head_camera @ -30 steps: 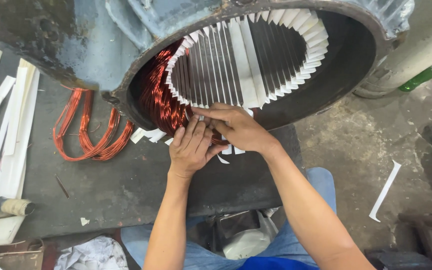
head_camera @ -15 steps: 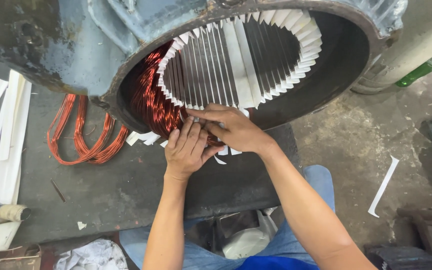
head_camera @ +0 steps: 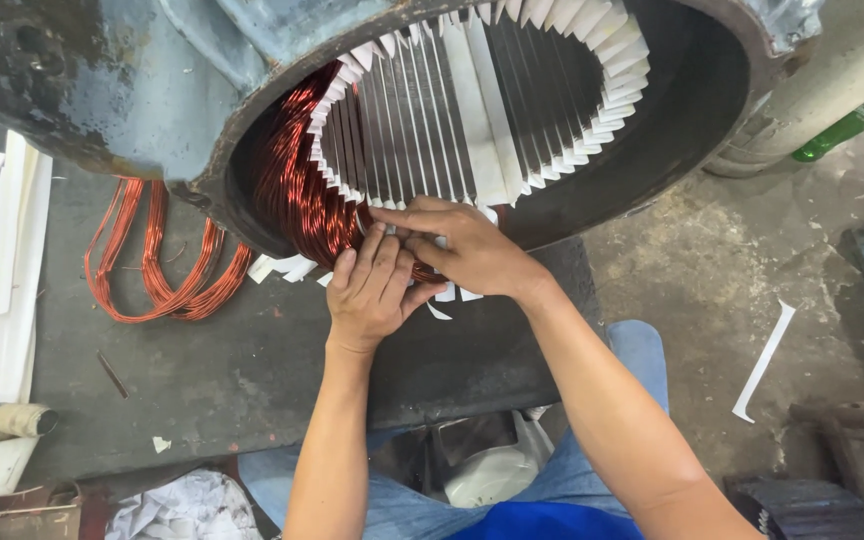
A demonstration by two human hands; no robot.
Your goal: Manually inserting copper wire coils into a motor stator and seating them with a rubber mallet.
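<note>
Glossy copper winding [head_camera: 297, 195] fills the stator [head_camera: 472, 110] slots lined with white paper

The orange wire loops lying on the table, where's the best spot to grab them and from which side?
Probably the rounded near end of the wire loops, coming straight down from above. They lie flat on the table with that bend free, while the far ends run under the motor shell. Pinching all strands together at the bend should keep the bundle tidy.

Both forearms forward, left hand [head_camera: 370, 292] and right hand [head_camera: 464, 247] touching, fingers [head_camera: 400, 214] extended.
</note>
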